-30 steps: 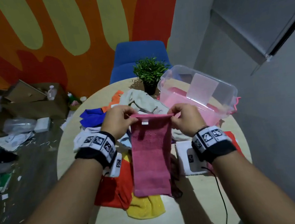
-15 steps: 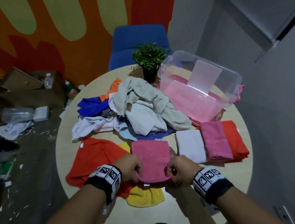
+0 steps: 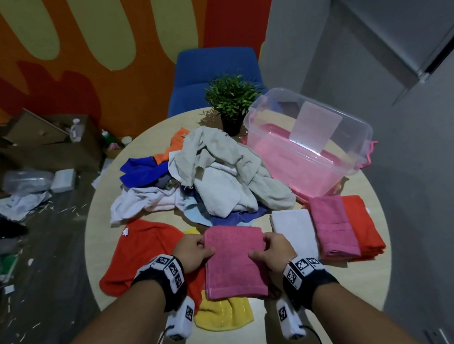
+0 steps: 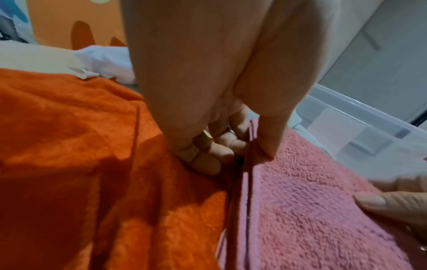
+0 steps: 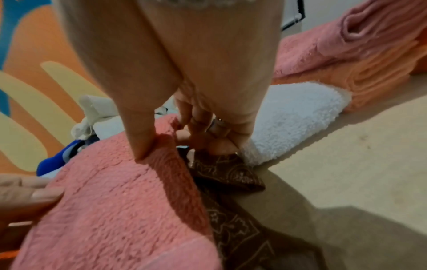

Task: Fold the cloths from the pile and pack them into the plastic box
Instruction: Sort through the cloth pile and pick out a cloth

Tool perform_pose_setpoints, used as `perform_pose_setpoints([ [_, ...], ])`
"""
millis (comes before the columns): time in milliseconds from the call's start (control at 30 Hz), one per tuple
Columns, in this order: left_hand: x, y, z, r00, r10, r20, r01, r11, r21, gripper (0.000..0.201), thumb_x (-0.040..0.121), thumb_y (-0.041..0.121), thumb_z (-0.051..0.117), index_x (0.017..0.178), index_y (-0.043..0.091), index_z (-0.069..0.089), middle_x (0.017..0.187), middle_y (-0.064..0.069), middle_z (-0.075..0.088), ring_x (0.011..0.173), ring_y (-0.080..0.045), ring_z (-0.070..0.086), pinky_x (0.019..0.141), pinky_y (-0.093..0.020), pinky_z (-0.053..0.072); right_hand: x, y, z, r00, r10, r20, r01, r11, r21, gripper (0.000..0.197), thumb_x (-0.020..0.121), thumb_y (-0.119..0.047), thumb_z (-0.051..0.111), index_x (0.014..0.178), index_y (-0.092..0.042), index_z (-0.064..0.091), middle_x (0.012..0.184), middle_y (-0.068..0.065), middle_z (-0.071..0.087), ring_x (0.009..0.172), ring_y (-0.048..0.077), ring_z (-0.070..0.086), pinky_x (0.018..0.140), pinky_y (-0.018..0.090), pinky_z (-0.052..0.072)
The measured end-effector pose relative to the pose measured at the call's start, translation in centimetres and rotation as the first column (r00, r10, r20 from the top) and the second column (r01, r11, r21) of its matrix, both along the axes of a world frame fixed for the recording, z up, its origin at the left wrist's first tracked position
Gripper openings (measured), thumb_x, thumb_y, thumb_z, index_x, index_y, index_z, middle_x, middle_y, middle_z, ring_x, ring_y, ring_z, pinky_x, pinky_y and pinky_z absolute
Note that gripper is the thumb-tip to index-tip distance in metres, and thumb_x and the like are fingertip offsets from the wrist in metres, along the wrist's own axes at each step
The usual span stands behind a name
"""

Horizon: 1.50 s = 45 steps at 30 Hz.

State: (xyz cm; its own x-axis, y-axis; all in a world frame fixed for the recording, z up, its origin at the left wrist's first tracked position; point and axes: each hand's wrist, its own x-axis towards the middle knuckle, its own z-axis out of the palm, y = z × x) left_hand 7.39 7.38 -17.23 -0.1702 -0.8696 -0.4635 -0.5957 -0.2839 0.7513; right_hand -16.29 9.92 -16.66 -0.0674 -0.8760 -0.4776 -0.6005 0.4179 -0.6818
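A folded pink towel (image 3: 234,261) lies on the round table (image 3: 352,285) in front of me, over a yellow cloth (image 3: 225,315) and a red cloth (image 3: 141,254). My left hand (image 3: 195,253) pinches its left edge, thumb on top and fingers curled under, as the left wrist view shows on the pink towel (image 4: 300,201). My right hand (image 3: 271,248) pinches the right edge of the pink towel (image 5: 115,201) the same way. The unfolded pile (image 3: 215,179) sits mid-table. The clear plastic box (image 3: 309,142) stands at the back right, tilted open.
Folded white (image 3: 293,229), pink (image 3: 334,226) and red (image 3: 364,225) towels lie in a row to my right. A brown patterned cloth (image 5: 231,175) lies under the pink towel's right edge. A potted plant (image 3: 231,98) and a blue chair (image 3: 214,71) stand behind the pile.
The pink towel hung from both hands a second ago. It has since been lowered and folded over, and now lies flat with both hands pinching its side edges.
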Motion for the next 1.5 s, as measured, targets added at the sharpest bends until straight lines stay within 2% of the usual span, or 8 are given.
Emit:
perform_pose_setpoints([
  [167, 0.2, 0.7, -0.9, 0.981, 0.107, -0.164, -0.089, 0.989, 0.114, 0.04, 0.091, 0.019, 0.073, 0.123, 0.011, 0.051, 0.121, -0.008, 0.062, 0.113, -0.023, 0.06, 0.101, -0.041, 0.049, 0.1, 0.2, 0.5, 0.969, -0.011, 0.245, 0.023, 0.999, -0.044, 0.032, 0.085, -0.006, 0.074, 0.114, -0.013, 0.064, 0.101, 0.0, 0.072, 0.092, 0.016, 0.069, 0.087, 0.033, 0.057],
  [300, -0.8, 1.2, -0.4, 0.804, 0.343, -0.485, -0.215, 0.929, 0.301, 0.059, 0.085, -0.002, 0.074, 0.131, 0.013, 0.04, 0.124, -0.017, 0.062, 0.116, -0.032, 0.061, 0.098, -0.047, 0.052, -0.1, 0.0, 1.5, 0.921, -0.006, 0.39, 0.026, 0.999, -0.046, 0.033, 0.086, 0.005, 0.068, 0.114, -0.012, 0.061, 0.101, 0.004, 0.072, 0.092, 0.012, 0.071, 0.08, 0.023, 0.055],
  [433, -1.2, 1.1, 0.7, 0.808, 0.201, -0.554, -0.009, 0.944, 0.329, 0.072, 0.066, 0.025, 0.089, 0.127, 0.025, 0.053, 0.127, -0.007, 0.067, 0.118, -0.022, 0.063, 0.102, -0.04, 0.05, -0.5, -0.7, 2.3, 0.815, -0.082, 0.574, 0.1, 0.995, 0.0, 0.032, 0.087, 0.007, 0.066, 0.116, -0.006, 0.059, 0.108, 0.013, 0.073, 0.102, 0.027, 0.07, 0.09, 0.04, 0.055],
  [667, -2.2, 1.4, 0.5, 0.768, 0.322, -0.554, -0.203, 0.942, 0.266, 0.028, 0.097, 0.007, 0.061, 0.123, 0.004, 0.051, 0.121, -0.02, 0.066, 0.102, -0.025, 0.069, 0.084, -0.033, 0.057, -1.0, -0.3, 1.4, 0.926, -0.064, 0.373, 0.024, 0.993, 0.111, 0.044, 0.087, -0.014, 0.074, 0.124, -0.013, 0.051, 0.11, 0.011, 0.071, 0.104, 0.029, 0.069, 0.096, 0.049, 0.054],
  [867, -1.5, 1.1, 2.7, 0.726, 0.267, -0.633, -0.16, 0.962, 0.223, 0.05, 0.084, -0.011, 0.07, 0.128, 0.007, 0.055, 0.118, -0.018, 0.071, 0.109, -0.033, 0.069, 0.092, -0.047, 0.057, -0.7, -0.3, 3.2, 0.793, -0.157, 0.589, 0.155, 0.986, 0.054, 0.043, 0.085, 0.009, 0.068, 0.121, -0.013, 0.057, 0.107, 0.014, 0.073, 0.099, 0.03, 0.071, 0.088, 0.047, 0.058],
  [1100, -2.1, 0.4, 5.9, 0.628, 0.377, -0.681, -0.305, 0.924, 0.23, 0.031, 0.086, -0.02, 0.054, 0.076, 0.003, 0.073, 0.101, -0.019, 0.075, 0.088, -0.033, 0.072, 0.067, -0.036, 0.062, -0.5, -1.1, 5.4, 0.758, -0.137, 0.638, 0.211, 0.977, -0.042, 0.043, 0.086, 0.019, 0.052, 0.068, -0.018, 0.064, 0.075, 0.01, 0.065, 0.065, 0.023, 0.06, 0.056, 0.031, 0.051],
  [1200, -2.2, 0.3, 6.3, 0.612, 0.374, -0.697, -0.287, 0.926, 0.245, 0.039, 0.089, -0.019, 0.053, 0.07, 0.007, 0.074, 0.104, -0.021, 0.074, 0.09, -0.032, 0.072, 0.068, -0.036, 0.063, -1.0, -1.3, 5.8, 0.751, -0.099, 0.653, 0.159, 0.987, -0.033, 0.04, 0.091, 0.015, 0.05, 0.069, -0.017, 0.061, 0.072, 0.008, 0.061, 0.058, 0.02, 0.059, 0.046, 0.027, 0.049],
  [1500, -1.4, 0.5, 6.8, 0.623, 0.356, -0.696, -0.277, 0.933, 0.229, 0.037, 0.086, -0.023, 0.051, 0.061, 0.002, 0.063, 0.104, -0.022, 0.073, 0.091, -0.036, 0.073, 0.068, -0.04, 0.063, -1.2, -1.1, 6.1, 0.695, -0.124, 0.708, 0.143, 0.989, 0.032, 0.046, 0.086, 0.024, 0.044, 0.06, -0.008, 0.066, 0.077, 0.009, 0.071, 0.064, 0.022, 0.068, 0.054, 0.028, 0.054],
])
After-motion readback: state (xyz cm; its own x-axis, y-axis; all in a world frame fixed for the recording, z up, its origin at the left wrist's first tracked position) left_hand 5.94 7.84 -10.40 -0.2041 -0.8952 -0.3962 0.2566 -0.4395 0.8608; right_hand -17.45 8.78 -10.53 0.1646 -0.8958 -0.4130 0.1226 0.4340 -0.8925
